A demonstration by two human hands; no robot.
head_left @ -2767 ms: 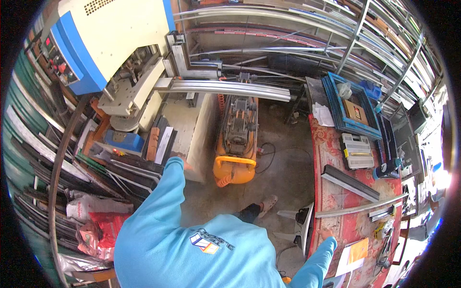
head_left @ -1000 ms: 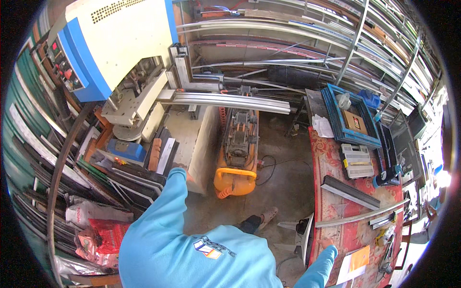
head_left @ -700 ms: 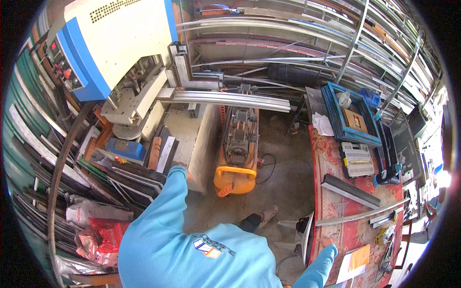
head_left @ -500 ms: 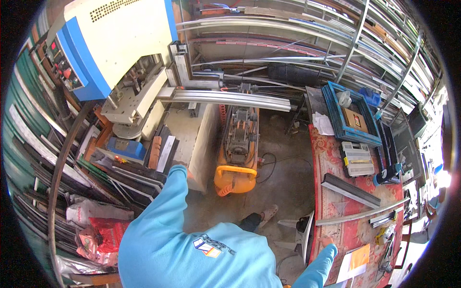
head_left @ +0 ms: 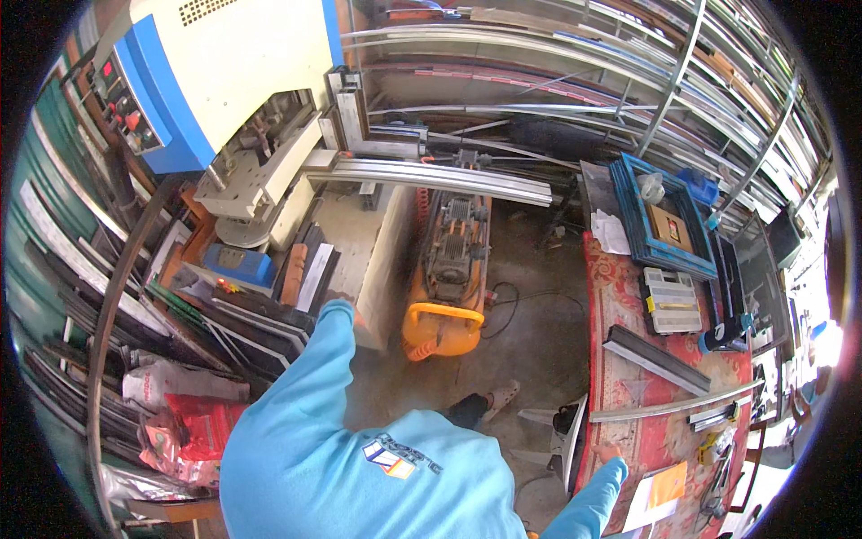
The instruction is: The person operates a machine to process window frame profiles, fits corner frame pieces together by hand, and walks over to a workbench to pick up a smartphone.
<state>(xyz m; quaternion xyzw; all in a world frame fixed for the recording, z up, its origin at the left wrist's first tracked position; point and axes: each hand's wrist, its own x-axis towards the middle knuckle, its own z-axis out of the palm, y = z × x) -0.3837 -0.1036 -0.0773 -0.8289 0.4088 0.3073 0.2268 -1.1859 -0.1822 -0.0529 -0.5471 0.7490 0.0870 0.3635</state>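
Observation:
My left arm, in a light blue sleeve (head_left: 316, 355), reaches out to the machine's side on the left. The left hand (head_left: 345, 300) shows only in small part past the cuff, close to the beige machine base (head_left: 373, 296). Its fingers are hidden or too dark to read. Beside it lie a dark profile with a white face (head_left: 314, 277) and a reddish-brown block (head_left: 294, 275). My right hand (head_left: 608, 451) rests at the near left edge of the red patterned tablecloth (head_left: 628, 359), fingers stretched out, with no object visible in them. White and orange papers (head_left: 660, 490) lie just beside its sleeve.
A cream and blue machine (head_left: 242, 72) stands at the left, with aluminium profiles (head_left: 440, 178) extending from it. An orange compressor (head_left: 444, 328) sits on the floor. The table bears blue frames (head_left: 633, 216), a grey case (head_left: 673, 301) and a dark profile (head_left: 655, 359). Racks of long bars line the back.
The view has shifted slightly, so the machine and compressor appear a little farther right. Both hands stay in nearly the same places.

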